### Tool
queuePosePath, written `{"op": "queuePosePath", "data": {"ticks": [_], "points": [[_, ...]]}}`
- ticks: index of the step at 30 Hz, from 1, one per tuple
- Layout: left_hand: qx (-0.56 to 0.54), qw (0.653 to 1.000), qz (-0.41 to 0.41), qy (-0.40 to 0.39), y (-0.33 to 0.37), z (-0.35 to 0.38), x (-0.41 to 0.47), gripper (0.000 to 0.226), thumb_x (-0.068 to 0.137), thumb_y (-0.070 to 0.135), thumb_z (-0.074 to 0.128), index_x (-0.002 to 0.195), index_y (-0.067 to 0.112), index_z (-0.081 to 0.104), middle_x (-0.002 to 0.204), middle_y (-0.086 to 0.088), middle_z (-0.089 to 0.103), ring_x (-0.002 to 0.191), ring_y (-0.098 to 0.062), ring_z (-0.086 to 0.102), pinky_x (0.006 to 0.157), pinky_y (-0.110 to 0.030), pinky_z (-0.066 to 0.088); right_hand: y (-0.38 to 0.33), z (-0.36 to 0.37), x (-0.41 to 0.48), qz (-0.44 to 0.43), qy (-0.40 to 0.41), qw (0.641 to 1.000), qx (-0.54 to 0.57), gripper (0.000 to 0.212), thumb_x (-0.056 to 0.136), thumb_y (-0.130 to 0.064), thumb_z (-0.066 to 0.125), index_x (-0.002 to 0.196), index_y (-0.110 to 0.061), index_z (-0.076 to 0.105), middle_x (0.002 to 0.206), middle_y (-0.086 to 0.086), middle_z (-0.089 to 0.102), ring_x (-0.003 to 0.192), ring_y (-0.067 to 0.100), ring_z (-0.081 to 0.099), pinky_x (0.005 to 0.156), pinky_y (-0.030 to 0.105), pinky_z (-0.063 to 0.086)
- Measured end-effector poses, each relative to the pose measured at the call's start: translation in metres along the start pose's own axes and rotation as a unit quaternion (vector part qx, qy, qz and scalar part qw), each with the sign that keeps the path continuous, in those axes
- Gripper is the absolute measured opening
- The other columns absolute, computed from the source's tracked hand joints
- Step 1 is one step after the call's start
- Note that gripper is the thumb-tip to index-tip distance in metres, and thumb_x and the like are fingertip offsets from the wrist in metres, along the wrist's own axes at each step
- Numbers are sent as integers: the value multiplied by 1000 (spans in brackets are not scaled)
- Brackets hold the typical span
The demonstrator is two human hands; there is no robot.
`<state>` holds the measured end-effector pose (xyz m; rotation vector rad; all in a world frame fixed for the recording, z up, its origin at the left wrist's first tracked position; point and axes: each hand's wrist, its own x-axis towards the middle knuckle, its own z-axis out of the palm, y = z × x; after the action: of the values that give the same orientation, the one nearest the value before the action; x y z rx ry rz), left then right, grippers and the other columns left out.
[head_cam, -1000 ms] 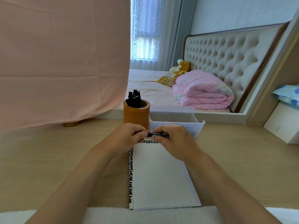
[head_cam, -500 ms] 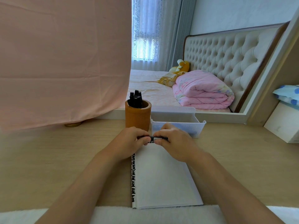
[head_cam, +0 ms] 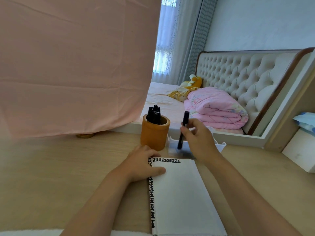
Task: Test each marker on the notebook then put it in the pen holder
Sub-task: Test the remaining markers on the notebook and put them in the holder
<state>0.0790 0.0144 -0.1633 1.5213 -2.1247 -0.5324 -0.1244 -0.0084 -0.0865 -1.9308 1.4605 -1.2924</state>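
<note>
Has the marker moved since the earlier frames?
Yes. The marker, then level over the notebook top edge in both hands, is now upright in the right hand, right of the pen holder.

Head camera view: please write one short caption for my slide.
Right hand holds a black marker upright beside the pen holder; left hand rests on the open notebook.

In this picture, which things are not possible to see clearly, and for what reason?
Head view only:
- Marker: blurred by motion; the right hand covers its middle, so cap on or off is unclear.
- White tray: its inside is hidden behind the right hand.
- Markers in the pen holder: bunched and dark, too small to count.
- Notebook: near edge cut off by the frame.
</note>
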Motion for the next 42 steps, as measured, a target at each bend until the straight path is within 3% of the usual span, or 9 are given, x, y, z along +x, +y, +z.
{"op": "queuePosePath", "data": {"ticks": [7, 16, 20, 23, 26, 29, 32, 38, 42], "points": [[10, 1000, 8, 15, -2, 2, 1, 61, 75, 67, 66, 129, 43, 55, 115, 18, 44, 114, -4, 31, 103, -32, 33, -39, 18, 71, -26, 59, 997, 51, 16, 96, -16, 62, 113, -17, 62, 105, 1, 69, 86, 18, 72, 79, 36, 59], [-12, 999, 15, 30, -3, 3, 0, 62, 72, 66, 69, 127, 42, 55, 119, 18, 50, 115, -6, 35, 101, -32, 38, -27, 46, 86, -2, -129, 977, -168, 18, 89, -24, 70, 105, -17, 73, 94, 0, 73, 88, 19, 67, 86, 35, 55], [-29, 999, 18, 35, -2, 3, -1, 62, 72, 63, 71, 127, 39, 58, 120, 17, 52, 117, -5, 37, 101, -32, 40, -23, 42, 89, 10, -159, 972, -172, 10, 84, -30, 72, 87, -21, 72, 85, -2, 71, 87, 21, 65, 83, 38, 54], [-27, 999, 20, 31, -1, 3, 0, 60, 72, 63, 70, 126, 38, 59, 120, 17, 52, 117, -5, 37, 101, -33, 40, -22, 39, 88, 9, -171, 974, -150, 8, 86, -27, 72, 89, -20, 74, 83, -2, 70, 85, 21, 63, 78, 35, 51], [-24, 999, 20, 29, -2, 3, 1, 57, 73, 64, 70, 124, 40, 59, 119, 17, 52, 116, -5, 37, 100, -32, 39, -20, 37, 88, 22, -196, 969, -151, 17, 87, -23, 72, 100, -12, 77, 97, 6, 73, 95, 23, 64, 87, 37, 51], [-23, 999, 23, 31, -3, 3, 0, 58, 73, 65, 69, 124, 41, 59, 121, 19, 52, 116, -4, 36, 99, -30, 39, -18, 26, 92, 17, -218, 966, -134, 31, 88, -29, 73, 116, -17, 69, 96, 1, 68, 87, 14, 60, 77, 25, 46], [-21, 999, 21, 29, -3, 4, 1, 59, 73, 66, 68, 126, 41, 58, 123, 20, 51, 117, -3, 35, 100, -30, 38, -5, 7, 96, 5, -194, 970, -149, 19, 92, -27, 69, 110, -20, 68, 95, -1, 66, 86, 14, 61, 74, 25, 49], [-25, 999, 19, 29, -4, 6, 4, 57, 72, 66, 69, 124, 43, 58, 120, 23, 50, 117, -2, 34, 99, -27, 36, 26, -8, 92, 87, -338, 864, -362, 19, 94, -30, 65, 111, -27, 74, 102, -12, 65, 94, 8, 59, 82, 23, 51], [-29, 999, 13, 29, -6, 7, 4, 56, 72, 66, 70, 123, 45, 57, 117, 24, 49, 116, -1, 35, 96, -27, 36, 38, 3, 96, 89, -349, 841, -404, 21, 94, -25, 66, 113, -29, 74, 110, -9, 63, 100, 13, 57, 87, 27, 52]]}}
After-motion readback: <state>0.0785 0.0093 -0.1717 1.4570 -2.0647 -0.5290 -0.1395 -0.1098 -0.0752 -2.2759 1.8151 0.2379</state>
